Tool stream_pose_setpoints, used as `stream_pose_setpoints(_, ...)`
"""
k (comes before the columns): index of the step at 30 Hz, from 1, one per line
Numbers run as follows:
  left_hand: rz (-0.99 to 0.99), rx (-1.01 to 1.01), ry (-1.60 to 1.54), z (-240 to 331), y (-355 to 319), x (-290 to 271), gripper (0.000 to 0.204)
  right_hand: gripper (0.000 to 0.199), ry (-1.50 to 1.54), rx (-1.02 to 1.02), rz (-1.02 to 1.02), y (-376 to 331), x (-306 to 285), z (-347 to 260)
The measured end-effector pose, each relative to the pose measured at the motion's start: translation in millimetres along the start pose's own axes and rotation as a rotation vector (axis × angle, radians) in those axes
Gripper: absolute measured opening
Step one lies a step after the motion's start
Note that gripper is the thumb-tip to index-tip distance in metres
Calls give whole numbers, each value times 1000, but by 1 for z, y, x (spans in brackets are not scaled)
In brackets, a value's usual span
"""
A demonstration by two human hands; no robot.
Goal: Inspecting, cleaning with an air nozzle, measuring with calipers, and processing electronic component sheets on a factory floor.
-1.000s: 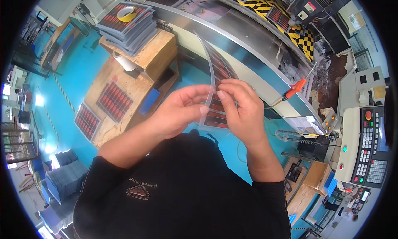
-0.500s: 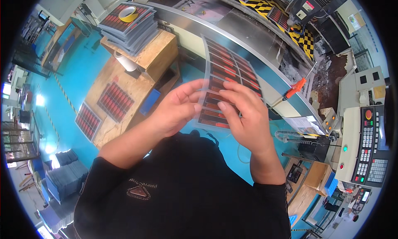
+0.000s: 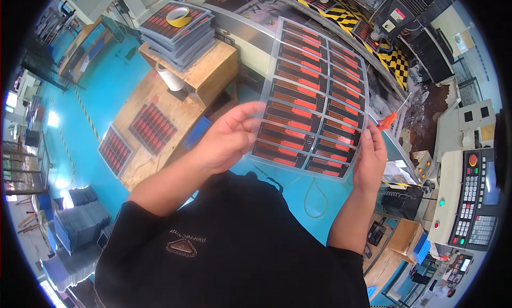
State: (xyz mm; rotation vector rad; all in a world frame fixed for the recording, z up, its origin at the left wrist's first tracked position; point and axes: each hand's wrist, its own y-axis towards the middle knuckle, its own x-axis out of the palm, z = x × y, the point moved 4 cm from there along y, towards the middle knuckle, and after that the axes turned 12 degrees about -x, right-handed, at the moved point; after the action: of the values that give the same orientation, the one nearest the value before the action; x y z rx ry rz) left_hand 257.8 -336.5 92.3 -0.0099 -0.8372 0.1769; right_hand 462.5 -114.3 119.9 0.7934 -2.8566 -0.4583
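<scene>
Between my hands is a clear plastic sheet (image 3: 298, 100) printed with rows of black and red rectangles in two columns. It is tilted, with its printed face toward me. My left hand (image 3: 233, 137) pinches the sheet's left edge between thumb and fingers. On the opposite edge, my right hand (image 3: 370, 153) grips the sheet near its lower right corner, fingers partly behind it. Beyond the right hand, an orange-handled tool (image 3: 387, 121) with a thin metal shaft shows at the machine's edge.
At left, a wooden bench (image 3: 160, 166) carries two similar printed sheets (image 3: 153, 129). On its raised box (image 3: 213, 68) sits a stack of sheets (image 3: 176, 44) topped by a yellow tape roll (image 3: 178, 17). A white roll (image 3: 169, 77) stands beside it. A machine control panel (image 3: 476, 196) is at right.
My right hand has moved from the sheet's face out to its right edge. The sheet has turned from a steep angle to show its printed face broadly. My left hand keeps its hold.
</scene>
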Motion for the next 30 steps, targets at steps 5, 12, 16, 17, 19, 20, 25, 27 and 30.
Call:
stream_pose_setpoints(5,-33,0,-7,2,2,6,59,38,141,11,-64,-4,6,-1)
stream_pose_setpoints(12,0,25,78,8,3,9,68,36,145,-39,-56,-6,3,5)
stream_pose_setpoints(16,-13,23,91,8,3,5,69,35,162,-46,-44,-8,4,5)
stream_pose_setpoints(17,-14,22,91,8,3,6,69,35,161,-46,-43,-8,4,5)
stream_pose_setpoints(19,24,10,80,8,3,7,68,38,150,-45,-9,-9,5,6)
stream_pose_setpoints(20,23,9,80,9,3,7,68,38,149,-45,-8,-10,5,7)
stream_pose_setpoints(25,17,-19,66,8,2,8,69,35,157,-9,-16,-12,8,11)
stream_pose_setpoints(27,-19,-22,64,9,0,6,69,34,159,6,-13,-14,8,14)
stream_pose_setpoints(30,-44,-20,52,6,-1,6,70,33,165,32,-6,-16,10,18)
